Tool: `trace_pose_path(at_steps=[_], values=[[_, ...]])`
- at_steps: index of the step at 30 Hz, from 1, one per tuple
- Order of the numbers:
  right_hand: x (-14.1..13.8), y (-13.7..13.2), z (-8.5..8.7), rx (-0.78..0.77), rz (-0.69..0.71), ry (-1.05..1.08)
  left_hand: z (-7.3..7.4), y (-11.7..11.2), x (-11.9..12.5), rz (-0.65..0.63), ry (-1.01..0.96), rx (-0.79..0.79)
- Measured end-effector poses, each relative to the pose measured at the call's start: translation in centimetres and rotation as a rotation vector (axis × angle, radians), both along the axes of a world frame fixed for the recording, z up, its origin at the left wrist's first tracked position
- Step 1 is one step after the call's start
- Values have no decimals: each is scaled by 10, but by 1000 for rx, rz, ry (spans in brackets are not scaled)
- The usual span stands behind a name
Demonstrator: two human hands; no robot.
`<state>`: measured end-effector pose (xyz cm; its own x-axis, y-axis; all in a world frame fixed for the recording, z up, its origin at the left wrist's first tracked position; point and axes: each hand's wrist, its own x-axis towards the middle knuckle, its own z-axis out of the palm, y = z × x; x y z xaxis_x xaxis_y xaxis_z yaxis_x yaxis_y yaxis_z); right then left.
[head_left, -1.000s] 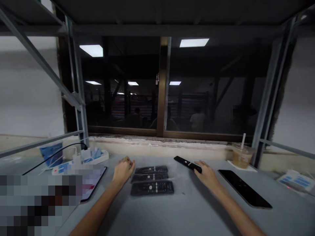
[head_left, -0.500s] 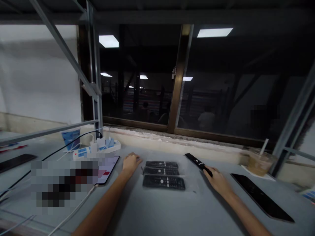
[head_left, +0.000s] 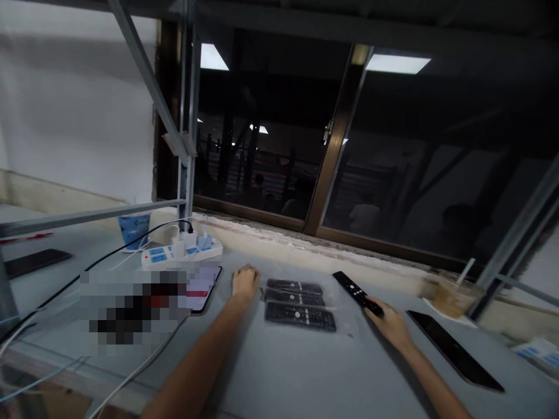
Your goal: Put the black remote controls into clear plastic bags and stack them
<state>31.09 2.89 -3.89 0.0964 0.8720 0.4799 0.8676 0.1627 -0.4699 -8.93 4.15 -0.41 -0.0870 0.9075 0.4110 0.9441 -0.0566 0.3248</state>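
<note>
Beside a group of remotes, my left hand (head_left: 245, 282) rests on the table with its fingers curled in; I see nothing in it. My right hand (head_left: 390, 322) is closed around the near end of a black remote control (head_left: 353, 289), whose buttons face up and whose far end points away to the left. Between my hands lie three more black remotes in clear plastic wrap, stacked in rows: a back remote (head_left: 294, 286), a middle remote (head_left: 301, 298) and a front remote (head_left: 303, 317).
A dark tablet-like slab (head_left: 454, 349) and a lidded drink cup (head_left: 454, 297) with a straw are at the right. On the left are a lit phone (head_left: 205, 291), a power strip (head_left: 209, 250), a blue cup (head_left: 134, 231), cables and another dark phone (head_left: 37, 263). Metal posts (head_left: 186, 174) frame the window.
The view has turned slightly left. My left hand's fingers have drawn closer together. My right hand still holds the remote control in nearly the same pose.
</note>
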Motion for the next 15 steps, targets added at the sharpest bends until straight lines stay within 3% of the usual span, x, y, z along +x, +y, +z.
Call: trace_pose_path(at_steps=[5, 9, 15], values=[[-1, -6, 6, 40, 1, 11, 9, -7, 11, 6, -50, 114], [-4, -9, 8, 36, -29, -11, 17, -13, 24, -70, -90, 219], [0, -11, 9, -27, 81, -34, 16, -22, 47, -180, -7, 214]])
